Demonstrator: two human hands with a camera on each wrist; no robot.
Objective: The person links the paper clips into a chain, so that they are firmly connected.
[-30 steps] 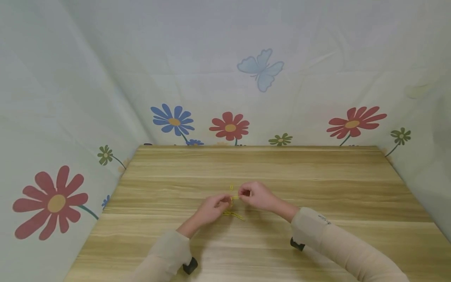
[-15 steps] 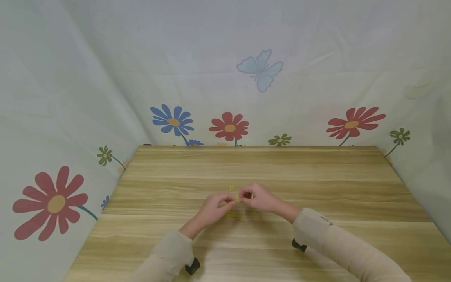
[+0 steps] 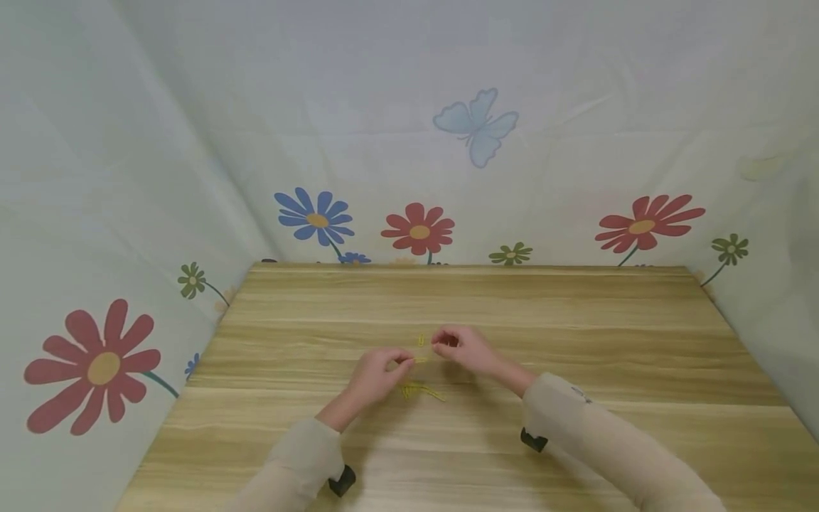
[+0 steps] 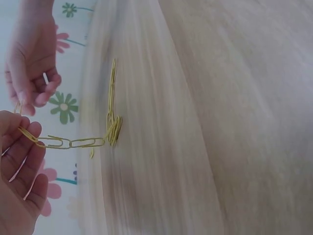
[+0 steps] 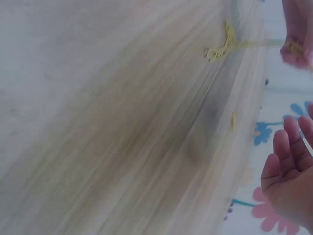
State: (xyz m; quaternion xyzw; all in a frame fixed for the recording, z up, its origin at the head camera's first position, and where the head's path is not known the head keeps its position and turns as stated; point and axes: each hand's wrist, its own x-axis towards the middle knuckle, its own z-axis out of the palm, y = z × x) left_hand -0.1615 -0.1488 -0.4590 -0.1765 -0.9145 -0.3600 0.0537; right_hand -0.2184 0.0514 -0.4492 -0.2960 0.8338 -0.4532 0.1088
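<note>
A chain of linked yellow paper clips (image 4: 71,144) hangs from my left hand (image 3: 376,377), whose thumb and fingers pinch its upper end. In the left wrist view the chain drops to the wooden table, where its lower links lie bunched, with a straight run trailing off. One paper clip end (image 3: 419,360) sticks out past my left fingertips. My right hand (image 3: 469,350) is just right of it, a small gap apart, fingers loosely bent and nothing showing between them. A single loose paper clip (image 3: 421,340) lies on the table beyond both hands.
The wooden table (image 3: 576,306) reaches back to a pale cloth backdrop (image 3: 358,107) printed with flowers and a butterfly. Another cloth wall (image 3: 83,227) runs along the left side. Black wrist bands (image 3: 342,481) show under the beige sleeves (image 3: 307,455).
Half a second ago the hands met at the paper clip end. Now the right hand has drawn back and slightly up, and the left has shifted a little left with the chain.
</note>
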